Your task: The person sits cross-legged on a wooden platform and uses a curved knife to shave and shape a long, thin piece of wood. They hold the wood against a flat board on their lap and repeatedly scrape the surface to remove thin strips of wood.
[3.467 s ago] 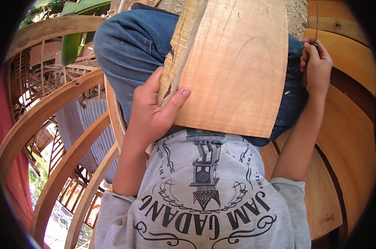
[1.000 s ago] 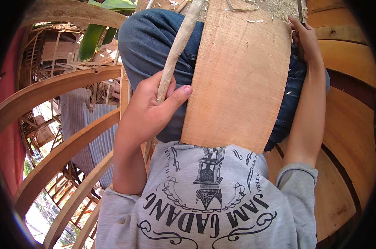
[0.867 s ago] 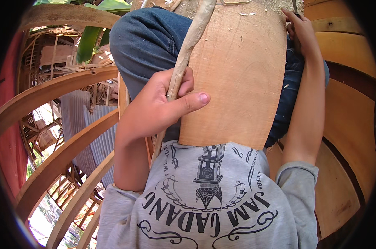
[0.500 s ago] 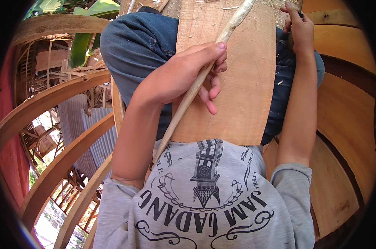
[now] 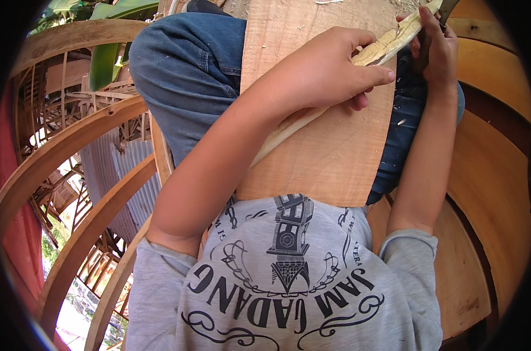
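A flat wooden board [image 5: 330, 158] lies across my lap on my blue jeans [image 5: 189, 88]. A long pale strip of wood or bamboo [image 5: 289, 126] lies slanted across the board, from near my belly up to the top right. My left hand [image 5: 330, 73] is closed around the strip near its upper end. My right hand [image 5: 435, 47], at the top right, grips a dark-handled blade [image 5: 447, 9] held against the strip's tip; most of the blade is cut off by the picture's edge.
Curved wooden slats [image 5: 72, 152] of a round frame ring me on the left, with corrugated metal sheet [image 5: 125, 175] and green leaves [image 5: 107, 58] behind them. Broad curved wooden planks [image 5: 494, 193] rise on the right. Shavings lie at the board's top edge.
My left hand has slid up the strip from the board's left edge to its upper right, swinging the strip across the board. My right hand stays at the top right.
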Demonstrator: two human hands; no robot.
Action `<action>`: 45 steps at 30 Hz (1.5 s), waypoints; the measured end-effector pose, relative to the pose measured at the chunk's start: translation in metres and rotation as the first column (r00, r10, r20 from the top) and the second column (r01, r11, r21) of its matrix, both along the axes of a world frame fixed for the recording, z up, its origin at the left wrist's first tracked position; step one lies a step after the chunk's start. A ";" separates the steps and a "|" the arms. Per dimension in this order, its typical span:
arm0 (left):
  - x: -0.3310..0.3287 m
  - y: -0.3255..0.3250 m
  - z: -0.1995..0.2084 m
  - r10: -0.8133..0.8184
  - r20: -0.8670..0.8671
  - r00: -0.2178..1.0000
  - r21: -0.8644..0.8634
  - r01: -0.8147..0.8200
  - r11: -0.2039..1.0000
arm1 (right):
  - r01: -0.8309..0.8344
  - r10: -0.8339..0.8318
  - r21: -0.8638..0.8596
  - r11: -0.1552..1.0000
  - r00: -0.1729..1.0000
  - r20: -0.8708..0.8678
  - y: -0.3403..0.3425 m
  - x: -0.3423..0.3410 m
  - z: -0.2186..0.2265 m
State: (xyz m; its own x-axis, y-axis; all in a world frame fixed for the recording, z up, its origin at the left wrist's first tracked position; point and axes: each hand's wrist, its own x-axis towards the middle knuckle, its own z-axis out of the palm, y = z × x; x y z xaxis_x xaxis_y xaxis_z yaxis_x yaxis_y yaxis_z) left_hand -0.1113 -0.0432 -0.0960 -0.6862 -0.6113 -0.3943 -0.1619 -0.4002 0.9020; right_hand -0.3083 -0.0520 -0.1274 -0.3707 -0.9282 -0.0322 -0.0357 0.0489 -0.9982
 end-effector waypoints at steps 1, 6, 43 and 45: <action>-0.002 0.000 0.002 -0.019 0.028 0.999 -0.022 0.020 1.000 | -0.034 0.033 0.029 0.999 0.999 0.025 0.000 -0.005 0.001; 0.014 0.007 0.013 -0.029 0.211 0.977 -0.388 0.111 0.915 | -0.152 0.122 0.134 0.979 0.971 0.208 -0.001 -0.022 0.001; 0.045 0.034 0.031 0.450 0.115 0.885 -0.191 -0.425 0.885 | -0.357 0.227 -0.043 0.933 0.677 -0.700 0.029 0.049 0.015; 0.043 0.037 0.029 0.444 0.132 0.886 -0.320 -0.386 0.865 | -0.356 0.234 -0.012 0.935 0.638 -0.734 0.031 0.047 0.012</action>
